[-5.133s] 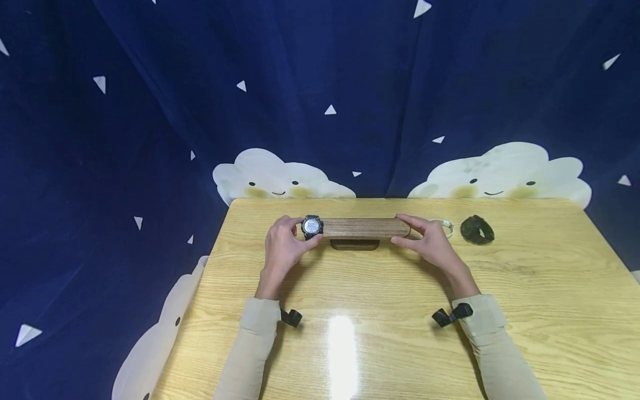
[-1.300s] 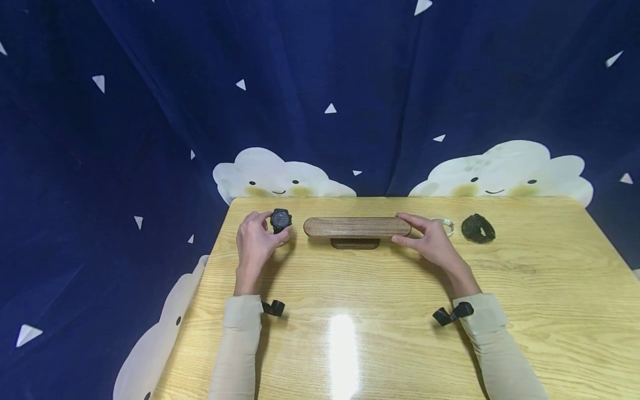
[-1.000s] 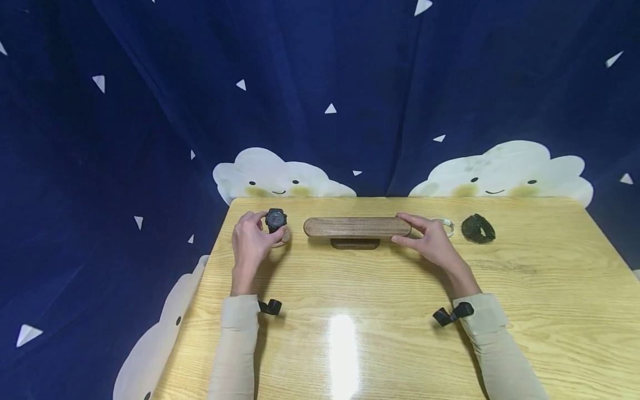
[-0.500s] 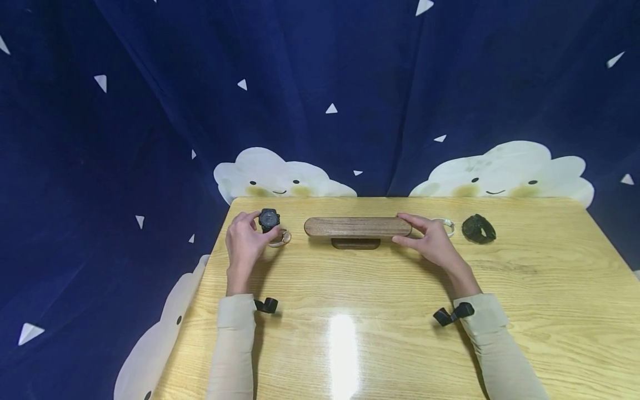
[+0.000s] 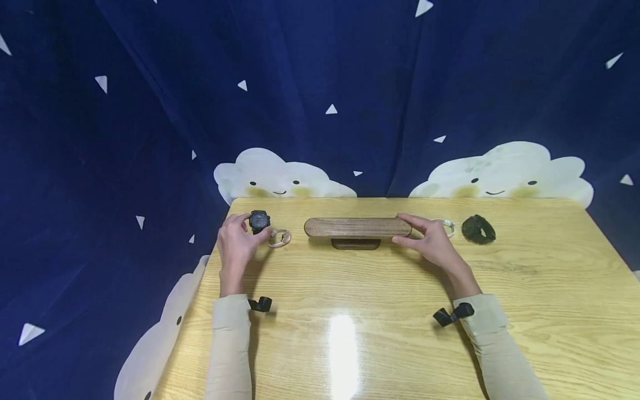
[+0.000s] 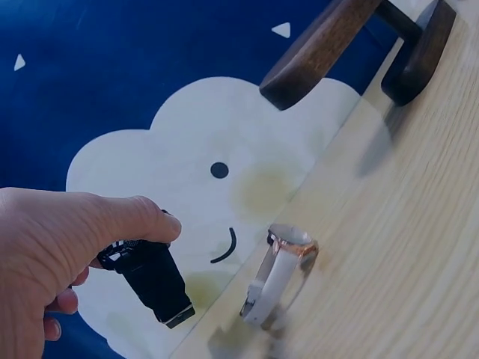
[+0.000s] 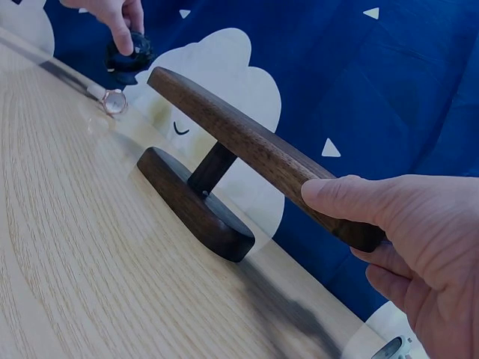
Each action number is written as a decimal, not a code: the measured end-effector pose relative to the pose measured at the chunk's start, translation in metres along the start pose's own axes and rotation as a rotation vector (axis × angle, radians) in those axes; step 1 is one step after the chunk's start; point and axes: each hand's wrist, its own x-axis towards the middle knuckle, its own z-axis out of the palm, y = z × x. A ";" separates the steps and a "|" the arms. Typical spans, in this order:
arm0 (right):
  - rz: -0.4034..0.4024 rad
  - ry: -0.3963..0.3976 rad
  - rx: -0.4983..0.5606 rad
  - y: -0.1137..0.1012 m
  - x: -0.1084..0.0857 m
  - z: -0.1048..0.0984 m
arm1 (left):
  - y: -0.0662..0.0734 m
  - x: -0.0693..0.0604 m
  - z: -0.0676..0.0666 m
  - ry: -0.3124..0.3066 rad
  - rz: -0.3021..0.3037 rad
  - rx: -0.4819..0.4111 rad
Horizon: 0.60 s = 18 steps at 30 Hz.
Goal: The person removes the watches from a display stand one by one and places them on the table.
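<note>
My left hand (image 5: 236,240) pinches a black wristwatch (image 5: 259,220) between thumb and fingers, above the table's far left. In the left wrist view the black strap (image 6: 159,283) hangs below my thumb. Beside it on the table lies a white-strapped watch (image 6: 281,273) with a rose-gold case. My right hand (image 5: 434,243) grips the right end of a dark wooden watch stand (image 5: 357,227). The stand's bar sits on a post above a wooden base (image 7: 194,209), and nothing hangs on the bar.
Right of the stand lie a white watch (image 5: 447,226), partly hidden by my right hand, and a dark green-black watch (image 5: 478,229). The light wooden table (image 5: 390,333) ends at a blue curtain (image 5: 320,66) printed with clouds.
My left hand has drawn the black wristwatch off the stand's left end and carried it further left, uncovering the white-strapped watch. My right hand has stayed on the stand.
</note>
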 end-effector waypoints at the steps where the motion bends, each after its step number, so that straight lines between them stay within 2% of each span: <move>1: 0.001 -0.001 0.004 -0.002 0.000 0.000 | -0.001 0.000 -0.001 0.000 -0.008 0.001; 11: 0.005 0.004 -0.005 0.003 0.001 0.001 | -0.013 0.000 -0.003 -0.011 -0.051 0.025; 18: -0.002 -0.007 0.002 -0.022 -0.004 -0.002 | -0.016 -0.001 -0.005 -0.011 -0.060 0.026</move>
